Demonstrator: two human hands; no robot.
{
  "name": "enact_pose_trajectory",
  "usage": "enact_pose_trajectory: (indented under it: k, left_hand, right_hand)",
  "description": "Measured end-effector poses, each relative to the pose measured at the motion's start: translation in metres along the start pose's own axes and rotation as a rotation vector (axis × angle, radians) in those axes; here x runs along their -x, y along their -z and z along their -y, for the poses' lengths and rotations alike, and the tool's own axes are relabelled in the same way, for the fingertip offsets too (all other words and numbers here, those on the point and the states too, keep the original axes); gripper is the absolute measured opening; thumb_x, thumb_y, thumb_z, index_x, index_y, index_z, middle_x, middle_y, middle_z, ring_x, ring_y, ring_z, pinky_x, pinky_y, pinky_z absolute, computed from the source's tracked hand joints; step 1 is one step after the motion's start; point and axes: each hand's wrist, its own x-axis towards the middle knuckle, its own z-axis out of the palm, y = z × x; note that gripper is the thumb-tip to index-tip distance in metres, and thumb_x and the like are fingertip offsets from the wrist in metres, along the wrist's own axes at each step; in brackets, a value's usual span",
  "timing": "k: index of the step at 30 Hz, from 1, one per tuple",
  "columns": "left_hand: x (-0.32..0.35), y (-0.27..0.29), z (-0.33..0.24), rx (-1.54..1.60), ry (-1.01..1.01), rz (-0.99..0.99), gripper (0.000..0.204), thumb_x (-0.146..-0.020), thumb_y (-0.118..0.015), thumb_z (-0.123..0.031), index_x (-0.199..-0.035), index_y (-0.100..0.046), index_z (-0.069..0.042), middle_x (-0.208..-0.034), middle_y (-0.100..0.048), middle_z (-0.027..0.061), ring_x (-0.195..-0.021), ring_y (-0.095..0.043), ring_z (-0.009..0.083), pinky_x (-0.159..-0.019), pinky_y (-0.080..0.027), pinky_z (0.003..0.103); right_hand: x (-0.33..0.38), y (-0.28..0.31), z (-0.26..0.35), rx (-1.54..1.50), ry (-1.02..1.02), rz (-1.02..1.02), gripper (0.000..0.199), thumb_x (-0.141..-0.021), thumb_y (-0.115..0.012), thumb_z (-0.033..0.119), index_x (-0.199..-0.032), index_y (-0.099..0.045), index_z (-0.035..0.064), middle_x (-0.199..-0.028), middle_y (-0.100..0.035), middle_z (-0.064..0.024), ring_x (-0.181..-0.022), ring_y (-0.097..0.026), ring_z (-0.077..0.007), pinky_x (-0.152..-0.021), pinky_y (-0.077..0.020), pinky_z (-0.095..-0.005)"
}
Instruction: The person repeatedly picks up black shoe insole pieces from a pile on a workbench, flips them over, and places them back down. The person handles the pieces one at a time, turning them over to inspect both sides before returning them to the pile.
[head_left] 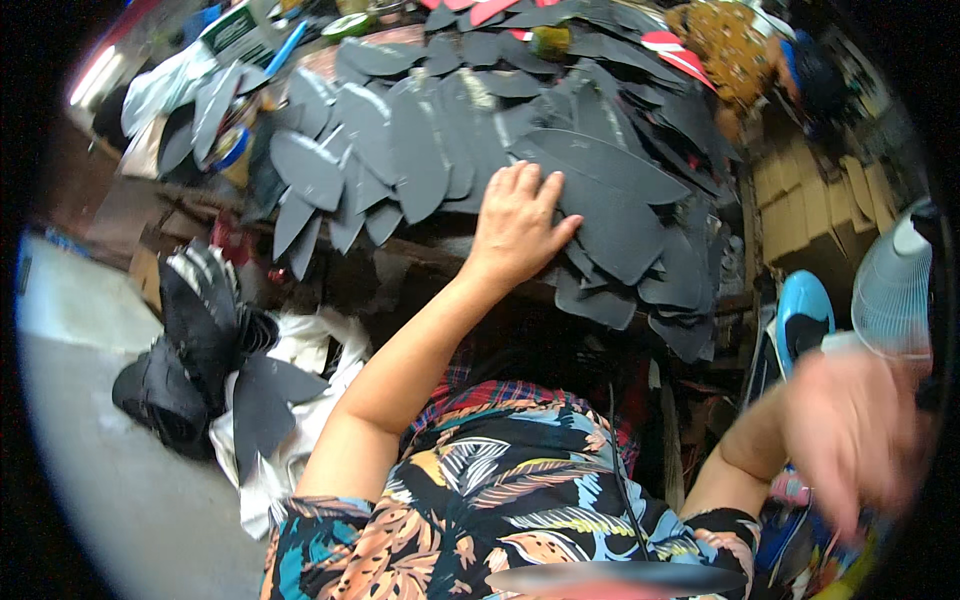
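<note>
A wide spread of dark grey, leaf-shaped flat pieces [420, 150] covers the table in overlapping layers. My left hand [520, 225] lies with its fingers outstretched on the edge of a large dark grey piece [610, 225] at the near side of the heap. Far to the right, my right hand [850, 430] is raised above the floor, away from the pieces. Motion smears its fingers, so whether it holds anything cannot be made out. A fan [895, 285] and a rounded blue and black object [805, 308] are the things nearest to it.
Cardboard pieces [800, 190] are stacked at the right, below another person in brown patterned clothing [725, 50]. A tub with a blue rim [235, 150] stands at the table's left. Black bundles [185, 350] and white cloth [330, 340] lie left of me.
</note>
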Motion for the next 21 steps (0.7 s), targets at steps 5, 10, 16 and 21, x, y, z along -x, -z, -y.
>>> enact_pose_trajectory:
  k: [5, 10, 16, 21]
  left_hand:
    - [-0.002, 0.004, -0.004, 0.001, 0.012, 0.037, 0.055, -0.085, -0.071, -0.037, -0.125, -0.061, -0.001, -0.122, -0.056, 0.0207, -0.119, -0.051, 0.0393, -0.104, -0.041, 0.047]
    - [0.000, 0.002, -0.002, 0.007, 0.013, 0.029, 0.053, -0.086, -0.071, -0.036, -0.124, -0.061, -0.001, -0.123, -0.055, 0.0211, -0.118, -0.051, 0.0397, -0.103, -0.042, 0.047]
    - [0.002, -0.001, -0.001, 0.015, -0.004, 0.002, 0.053, -0.085, -0.071, -0.036, -0.123, -0.061, 0.000, -0.122, -0.055, 0.0225, -0.119, -0.051, 0.0409, -0.104, -0.041, 0.048]
    - [0.003, 0.000, 0.001, 0.106, 0.009, -0.022, 0.050, -0.083, -0.074, -0.031, -0.121, -0.061, -0.001, -0.120, -0.056, 0.0218, -0.119, -0.051, 0.0407, -0.105, -0.040, 0.049]
  right_hand:
    - [0.094, -0.115, -0.055, 0.190, -0.626, 0.693, 0.053, -0.096, -0.059, 0.044, -0.130, -0.061, 0.0038, -0.132, -0.057, -0.0184, -0.128, -0.050, -0.0362, -0.104, -0.0427, -0.0453]
    - [0.137, -0.132, -0.049, 0.425, -0.764, 0.744, 0.060, -0.088, -0.066, 0.051, -0.116, -0.067, -0.0010, -0.124, -0.061, -0.0174, -0.122, -0.053, -0.0355, -0.102, -0.0431, -0.0447]
    - [0.149, -0.137, -0.053, 0.467, -0.714, 0.707, 0.052, -0.083, -0.074, 0.044, -0.110, -0.066, -0.0006, -0.116, -0.064, -0.0156, -0.118, -0.055, -0.0344, -0.104, -0.0397, -0.0442]
    - [0.146, -0.137, -0.047, -0.055, -1.097, 0.338, 0.038, -0.084, -0.078, 0.024, -0.109, -0.061, 0.0007, -0.106, -0.064, -0.0114, -0.103, -0.061, -0.0237, -0.093, -0.0466, -0.0358]
